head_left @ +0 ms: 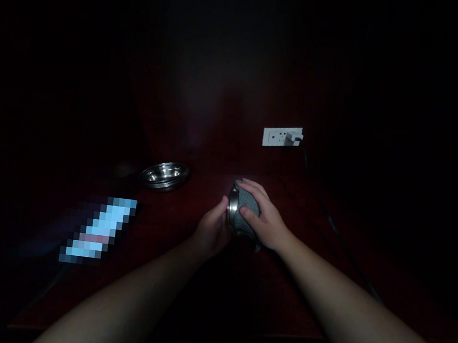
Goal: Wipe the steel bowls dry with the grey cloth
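A small shiny metal dish [233,202], probably a bowl, is tilted on edge above the dark red table. My left hand [212,228] grips it from the left, thumb up near its rim and the other fingers mostly hidden behind. Pressed against the dish's right side is a grey textured cloth [249,201], which my right hand [267,218] holds with its fingers curved over it. One corner of the cloth hangs below the hand. How much of the dish the cloth covers is hidden.
Shiny metal dishes [165,176], apparently stacked, sit at the back left of the table [180,299]. Nearer, a lit, pixelated screen [100,233] glows. A white wall socket [275,137] holds a plug, whose cable [345,244] runs down the right side. The surroundings are very dark.
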A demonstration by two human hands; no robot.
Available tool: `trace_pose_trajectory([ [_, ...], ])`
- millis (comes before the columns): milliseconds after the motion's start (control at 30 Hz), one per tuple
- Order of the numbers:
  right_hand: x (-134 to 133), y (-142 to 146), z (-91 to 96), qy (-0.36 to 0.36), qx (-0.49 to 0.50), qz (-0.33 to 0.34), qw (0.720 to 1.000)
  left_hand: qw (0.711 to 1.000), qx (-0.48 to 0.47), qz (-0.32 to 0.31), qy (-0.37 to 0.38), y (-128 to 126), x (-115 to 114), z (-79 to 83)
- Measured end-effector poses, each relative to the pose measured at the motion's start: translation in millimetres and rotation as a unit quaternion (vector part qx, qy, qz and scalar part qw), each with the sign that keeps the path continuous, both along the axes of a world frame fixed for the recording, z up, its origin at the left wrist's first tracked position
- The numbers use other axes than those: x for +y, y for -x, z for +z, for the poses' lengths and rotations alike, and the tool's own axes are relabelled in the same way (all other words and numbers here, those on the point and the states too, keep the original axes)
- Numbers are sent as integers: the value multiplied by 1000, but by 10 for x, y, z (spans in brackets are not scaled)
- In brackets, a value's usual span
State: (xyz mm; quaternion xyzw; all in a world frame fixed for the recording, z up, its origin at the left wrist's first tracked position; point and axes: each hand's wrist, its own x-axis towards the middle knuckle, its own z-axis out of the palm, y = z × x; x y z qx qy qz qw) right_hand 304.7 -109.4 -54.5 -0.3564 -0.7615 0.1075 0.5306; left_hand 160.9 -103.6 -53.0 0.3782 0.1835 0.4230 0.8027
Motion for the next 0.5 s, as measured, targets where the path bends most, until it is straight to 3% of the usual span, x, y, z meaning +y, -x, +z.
trace_pose_trajectory([
  [233, -45, -20, 47, -24, -97, -3, 995, 999, -4, -30, 35, 44, 32, 48],
  [500, -50, -26, 66, -44, -110, -33, 992, 999, -4, -50, 21, 35, -10, 43],
])
